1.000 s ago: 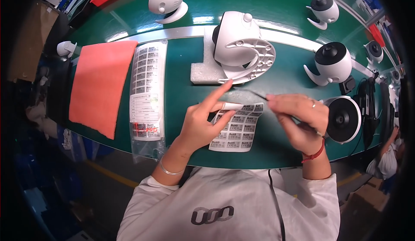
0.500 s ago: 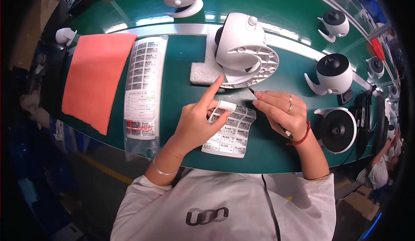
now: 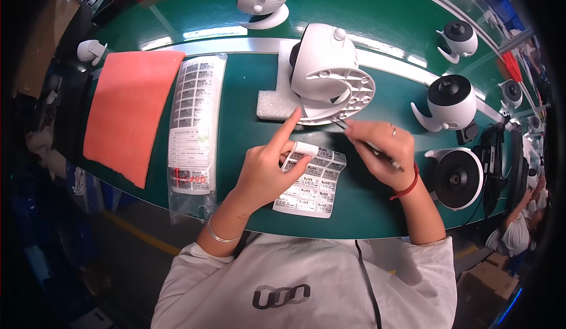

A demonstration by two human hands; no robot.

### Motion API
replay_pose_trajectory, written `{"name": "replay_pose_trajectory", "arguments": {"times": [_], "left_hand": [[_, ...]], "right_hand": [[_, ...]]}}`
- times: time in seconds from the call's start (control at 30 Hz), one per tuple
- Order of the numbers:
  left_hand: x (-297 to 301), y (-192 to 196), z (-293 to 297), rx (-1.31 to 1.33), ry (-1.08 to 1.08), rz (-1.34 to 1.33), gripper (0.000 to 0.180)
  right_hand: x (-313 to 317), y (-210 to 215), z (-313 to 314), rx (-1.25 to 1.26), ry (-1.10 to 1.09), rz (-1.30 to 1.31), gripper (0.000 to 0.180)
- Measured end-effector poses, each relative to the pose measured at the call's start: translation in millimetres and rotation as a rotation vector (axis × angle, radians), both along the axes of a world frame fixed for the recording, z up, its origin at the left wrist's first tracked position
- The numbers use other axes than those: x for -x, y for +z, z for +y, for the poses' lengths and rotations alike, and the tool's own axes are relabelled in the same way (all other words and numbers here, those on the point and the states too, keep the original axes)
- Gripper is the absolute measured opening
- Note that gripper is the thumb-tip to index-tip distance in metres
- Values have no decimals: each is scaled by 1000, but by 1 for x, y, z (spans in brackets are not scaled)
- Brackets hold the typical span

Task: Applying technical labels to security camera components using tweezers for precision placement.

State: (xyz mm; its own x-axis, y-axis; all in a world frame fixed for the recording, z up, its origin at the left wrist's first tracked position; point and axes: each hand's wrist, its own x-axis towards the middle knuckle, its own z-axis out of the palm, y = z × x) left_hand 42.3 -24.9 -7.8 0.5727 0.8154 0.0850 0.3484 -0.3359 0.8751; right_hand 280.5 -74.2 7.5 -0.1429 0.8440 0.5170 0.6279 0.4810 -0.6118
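The label sheet lies on the table right before me, under my left hand; my right hand is just right of it, pinching what seems to be tweezers; behind both hands the camera housing rests on a foam block; left of the sheet lies a bagged strip of labels, and left of that a mat; more camera units stand to my right and behind.
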Motion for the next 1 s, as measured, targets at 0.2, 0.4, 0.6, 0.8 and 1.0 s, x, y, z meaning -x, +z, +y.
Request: {"name": "replay_pose_trajectory", "arguments": {"times": [0.2,0.4,0.6,0.8,1.0], "left_hand": [[0,3,-1,-1,-13,-18,80],[-2,-7,-1,-69,-12,-123,81],[-2,-2,-2,100,-9,-139,85],[-1,-9,5,129,67,-33,86],[6,-25,8,45,65,39,87]], "right_hand": [[10,-17,-9,44,-146,322,21],[36,-22,-3,-255,-66,-184,33],[18,28,-10,-121,-28,167,17],[7,103,31,141,-250,-154,32],[4,113,66,200,-138,-581,24]]}}
